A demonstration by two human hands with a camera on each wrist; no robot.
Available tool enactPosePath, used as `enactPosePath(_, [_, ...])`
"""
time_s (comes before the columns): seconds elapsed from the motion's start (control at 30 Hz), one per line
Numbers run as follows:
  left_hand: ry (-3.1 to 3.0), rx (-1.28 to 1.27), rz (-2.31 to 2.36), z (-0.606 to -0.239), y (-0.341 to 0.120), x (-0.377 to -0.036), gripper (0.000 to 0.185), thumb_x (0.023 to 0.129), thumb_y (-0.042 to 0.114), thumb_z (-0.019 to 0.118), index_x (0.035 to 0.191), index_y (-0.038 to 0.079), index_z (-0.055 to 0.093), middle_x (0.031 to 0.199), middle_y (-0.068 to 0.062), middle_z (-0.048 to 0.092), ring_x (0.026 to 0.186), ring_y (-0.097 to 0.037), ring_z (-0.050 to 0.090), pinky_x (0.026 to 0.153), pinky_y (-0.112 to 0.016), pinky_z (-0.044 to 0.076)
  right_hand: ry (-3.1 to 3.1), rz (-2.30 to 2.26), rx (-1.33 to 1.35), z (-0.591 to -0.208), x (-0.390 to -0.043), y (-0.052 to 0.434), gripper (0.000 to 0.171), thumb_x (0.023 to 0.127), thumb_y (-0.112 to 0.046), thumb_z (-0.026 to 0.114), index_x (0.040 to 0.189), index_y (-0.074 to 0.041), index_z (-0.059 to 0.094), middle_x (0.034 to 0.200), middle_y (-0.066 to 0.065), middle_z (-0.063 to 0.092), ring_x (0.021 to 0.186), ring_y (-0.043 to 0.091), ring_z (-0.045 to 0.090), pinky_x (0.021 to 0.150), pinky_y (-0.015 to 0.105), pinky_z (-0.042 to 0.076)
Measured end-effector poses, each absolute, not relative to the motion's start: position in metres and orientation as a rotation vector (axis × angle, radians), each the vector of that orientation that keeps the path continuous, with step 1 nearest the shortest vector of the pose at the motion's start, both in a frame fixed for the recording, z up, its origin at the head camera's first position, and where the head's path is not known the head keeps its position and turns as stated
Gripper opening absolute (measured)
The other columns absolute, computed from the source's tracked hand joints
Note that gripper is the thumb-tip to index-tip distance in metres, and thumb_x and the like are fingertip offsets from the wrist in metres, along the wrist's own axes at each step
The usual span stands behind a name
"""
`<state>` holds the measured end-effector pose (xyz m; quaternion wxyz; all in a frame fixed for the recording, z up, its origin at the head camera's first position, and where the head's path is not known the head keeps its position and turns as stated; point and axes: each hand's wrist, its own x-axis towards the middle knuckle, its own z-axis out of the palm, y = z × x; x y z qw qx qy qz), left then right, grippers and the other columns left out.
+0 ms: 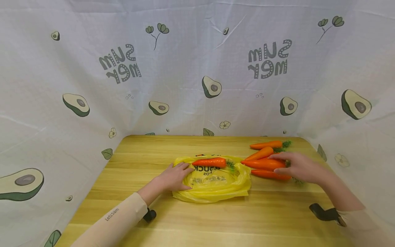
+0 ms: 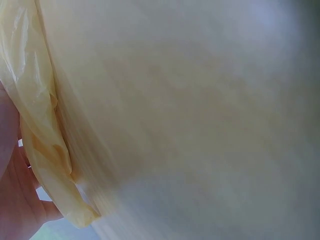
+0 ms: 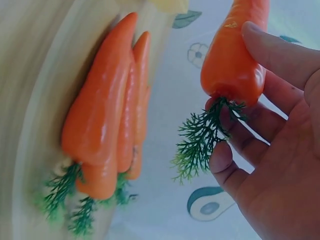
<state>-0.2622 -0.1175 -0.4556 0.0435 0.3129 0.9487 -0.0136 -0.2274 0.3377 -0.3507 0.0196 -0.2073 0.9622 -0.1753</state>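
Pickup of the held carrot [image 3: 232,65] appears to be the step in hand. Your right hand [image 1: 294,167] grips this carrot near its leafy end: the thumb bears on one side, the curled fingers [image 3: 265,122] support the other, and they part only as far as the carrot's body requires. The green leaves [image 3: 200,135] hang beside a fingertip. In the head view, the held carrot is to the right of the yellow bag [image 1: 213,193], between a middle carrot [image 1: 262,153] and a near carrot [image 1: 270,174]; a far carrot [image 1: 263,145] lies beyond them on the tabletop [image 1: 197,223].

Your left hand [image 1: 176,176] rests at the left edge of the bag, fingers extended and thumb spread apart. No pinch is evident, although the bag hides part of the hand in the left wrist view. A loose carrot [image 1: 211,162] lies over the bag's print, leaves to the right.

The next move likely calls for a lift clear of the neighbouring carrots before any sideways travel, so that the leaves do not catch. If you move toward the bag, brace it with your left hand; the thin plastic may slide or wrinkle.
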Motion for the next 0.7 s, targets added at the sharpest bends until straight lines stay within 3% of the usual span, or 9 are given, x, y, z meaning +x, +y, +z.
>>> enactPosePath(0.2, [2.896,0.950,-0.045,-0.456,-0.117,-0.262,0.079,0.089,0.065,0.063,0.154,0.023,0.044,0.161,-0.008,0.037,0.149,-0.031,0.034,0.113,-0.067,0.031,2.980,-0.566,-0.700,-0.346,-0.234,0.323,0.052,0.085,-0.034,0.081,0.130,-0.011,0.068,0.117,0.010,0.069,0.082,0.019,0.052,0.069,0.032,0.042])
enactPosePath(0.5, [2.893,0.950,-0.018,-0.456,-0.118,-0.263,0.079,0.090,0.064,0.064,0.153,0.022,0.044,0.161,-0.008,0.037,0.149,-0.032,0.035,0.113,-0.067,0.031,2.956,-0.610,-0.750,-0.343,-0.247,0.299,0.050,0.086,-0.027,0.080,0.132,-0.012,0.068,0.128,0.012,0.067,0.086,0.018,0.054,0.074,0.032,0.045])
enactPosePath(0.7, [2.895,0.965,-0.019,-0.454,-0.118,-0.263,0.079,0.089,0.064,0.065,0.153,0.022,0.044,0.160,-0.009,0.038,0.148,-0.031,0.036,0.113,-0.067,0.032,2.918,-0.670,-0.819,-0.344,-0.253,0.283,0.053,0.086,-0.034,0.080,0.132,-0.010,0.067,0.134,0.017,0.064,0.084,0.015,0.055,0.073,0.030,0.047])
